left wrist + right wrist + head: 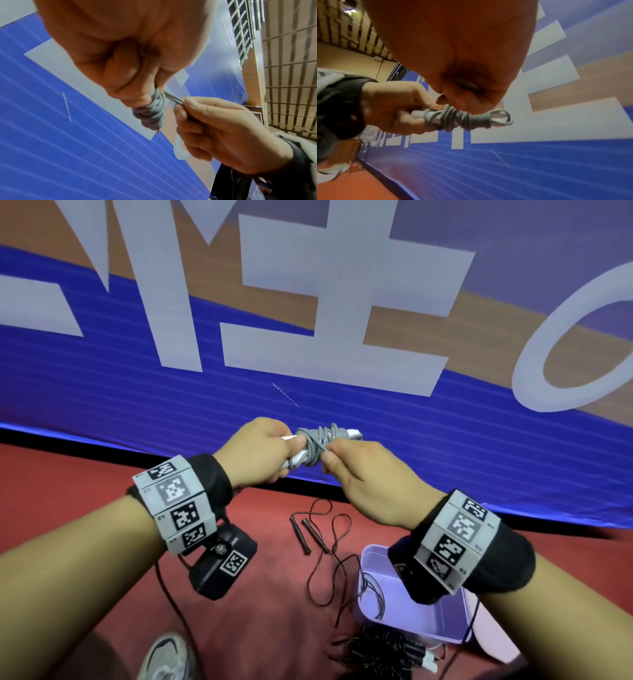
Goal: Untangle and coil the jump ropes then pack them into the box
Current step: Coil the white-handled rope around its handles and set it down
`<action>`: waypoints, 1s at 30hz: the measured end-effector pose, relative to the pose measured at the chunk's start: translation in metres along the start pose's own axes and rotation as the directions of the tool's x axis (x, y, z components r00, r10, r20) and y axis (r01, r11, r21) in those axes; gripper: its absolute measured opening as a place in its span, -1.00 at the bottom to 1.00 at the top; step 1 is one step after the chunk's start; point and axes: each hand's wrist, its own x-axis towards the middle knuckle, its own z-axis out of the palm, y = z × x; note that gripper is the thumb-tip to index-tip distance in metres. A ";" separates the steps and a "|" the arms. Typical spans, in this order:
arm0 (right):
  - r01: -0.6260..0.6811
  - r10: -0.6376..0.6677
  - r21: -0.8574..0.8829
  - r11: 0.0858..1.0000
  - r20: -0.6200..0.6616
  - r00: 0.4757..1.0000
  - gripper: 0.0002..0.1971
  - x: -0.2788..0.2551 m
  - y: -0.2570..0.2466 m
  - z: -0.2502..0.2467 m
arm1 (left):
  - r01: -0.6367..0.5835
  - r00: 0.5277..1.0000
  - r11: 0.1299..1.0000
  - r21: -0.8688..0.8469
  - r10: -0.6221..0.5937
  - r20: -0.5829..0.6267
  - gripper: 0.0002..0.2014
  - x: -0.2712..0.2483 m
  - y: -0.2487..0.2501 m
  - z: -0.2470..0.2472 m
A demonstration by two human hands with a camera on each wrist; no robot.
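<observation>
A grey jump rope (317, 448) is wound tightly round its white handles (354, 433) and held up in front of me. My left hand (263, 451) grips the handle end of the bundle (458, 119). My right hand (356, 474) pinches a doubled strand of the grey rope (173, 98) beside the coil (152, 112). On the red floor below lies a loose black jump rope (325, 549) with two black handles (301, 532). A lilac box (428, 621) stands at the lower right, with rope strands hanging over its near-left rim.
A tangle of black ropes (383, 648) lies in front of the box. A blue and white banner (205, 392) hangs along the wall ahead. My shoe (168, 655) is at the bottom left. A cable hangs down from each of my wrist cameras.
</observation>
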 end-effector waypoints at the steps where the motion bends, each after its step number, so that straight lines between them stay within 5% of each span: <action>1: -0.020 0.020 0.112 0.994 0.001 1.000 -0.70 0.000 -0.001 0.002 | 0.005 1.000 0.997 -0.071 -0.005 -0.006 -0.68 -0.001 0.000 0.001; 4: -0.100 0.111 0.432 0.896 0.000 0.994 -0.75 -0.001 0.000 0.006 | 0.024 1.000 0.941 -0.339 -0.017 0.022 -0.69 -0.002 0.002 0.003; 10: -0.116 0.181 0.868 0.484 0.031 0.983 -0.72 0.002 0.000 0.002 | 0.047 0.990 0.741 -0.670 0.053 0.128 -0.68 -0.009 0.009 -0.003; 16: -0.110 0.254 0.974 0.198 0.058 0.965 -0.74 0.005 0.001 -0.003 | 0.222 0.948 0.575 -0.787 0.061 0.312 -0.67 -0.016 0.009 0.008; 25: 0.052 0.288 0.990 -0.135 -0.011 0.958 -0.80 0.006 -0.009 0.004 | 0.398 0.837 0.535 -0.745 0.119 0.533 -0.60 -0.020 0.005 0.022; 26: 0.065 0.296 0.986 -0.155 -0.016 0.955 -0.71 0.006 -0.010 0.003 | 0.409 0.824 0.554 -0.725 0.118 0.555 -0.59 -0.020 0.005 0.023; 28: 0.070 0.330 0.997 -0.041 -0.053 0.943 -0.74 0.008 -0.005 0.003 | 0.394 0.831 0.656 -0.643 0.044 0.554 -0.60 -0.017 0.007 0.024; 30: 0.062 0.324 0.961 0.270 -0.151 0.934 -0.77 0.006 -0.001 0.002 | 0.255 0.914 0.844 -0.471 -0.051 0.403 -0.69 -0.012 0.007 0.026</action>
